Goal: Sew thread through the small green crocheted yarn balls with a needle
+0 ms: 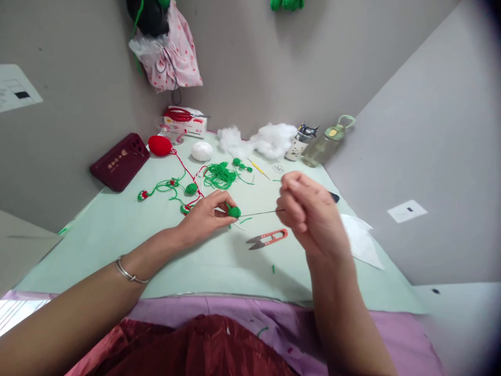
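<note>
Between the thumb and fingers of my left hand [209, 216] is a small green crocheted ball [234, 212], held just over the table. A dark thread [260, 213] runs taut from the ball to my right hand [307, 209], which is raised and closed in a pinch at the thread's end. Whether a needle is in those fingers I cannot make out. Orange-handled thread snips [268, 239] lie on the table below the thread. Short green yarn scraps [246, 220] are scattered close to the ball.
Behind the hands lie a heap of green yarn [219, 176], a red yarn ball [159, 145], a white ball [202, 151], white stuffing [274, 141] and a yellow crochet hook [258, 168]. A dark red phone [120, 162] leans at left; a bottle [326, 141] stands back right.
</note>
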Demonstrator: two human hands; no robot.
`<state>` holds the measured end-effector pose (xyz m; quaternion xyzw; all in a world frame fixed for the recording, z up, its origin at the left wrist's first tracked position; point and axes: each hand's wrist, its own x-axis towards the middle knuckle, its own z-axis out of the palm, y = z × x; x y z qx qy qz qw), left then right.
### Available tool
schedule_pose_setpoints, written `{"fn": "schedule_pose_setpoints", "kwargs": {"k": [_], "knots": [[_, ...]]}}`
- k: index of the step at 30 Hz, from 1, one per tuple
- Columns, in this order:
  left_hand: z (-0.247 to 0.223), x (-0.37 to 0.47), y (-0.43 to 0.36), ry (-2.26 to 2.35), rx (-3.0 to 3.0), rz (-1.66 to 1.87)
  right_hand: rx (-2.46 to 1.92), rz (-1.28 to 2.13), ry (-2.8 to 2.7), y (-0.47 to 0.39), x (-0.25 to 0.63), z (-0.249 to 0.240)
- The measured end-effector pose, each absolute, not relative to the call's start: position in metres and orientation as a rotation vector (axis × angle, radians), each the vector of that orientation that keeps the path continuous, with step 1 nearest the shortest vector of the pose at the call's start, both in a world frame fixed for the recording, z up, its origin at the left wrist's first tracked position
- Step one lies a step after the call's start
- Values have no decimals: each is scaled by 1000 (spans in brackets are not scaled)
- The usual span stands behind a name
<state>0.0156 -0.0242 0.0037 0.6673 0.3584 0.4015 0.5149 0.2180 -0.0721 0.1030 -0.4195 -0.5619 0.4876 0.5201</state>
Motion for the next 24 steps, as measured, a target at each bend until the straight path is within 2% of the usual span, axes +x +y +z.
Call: {"fn": "schedule_pose_setpoints", "kwargs": {"k": [5,13,17,24], "knots": [[3,15,-24,816,1656,924,-943,919,-1348,-78,226,123],[1,13,-21,846,1548,915,-953,642,-1384,-83,228,126],[7,14,-23,856,1447,937,-1007,596,-1489,-82,224,110],[12,13,-26,850,1397,978,-1196,274,-1880,-79,209,61]]}}
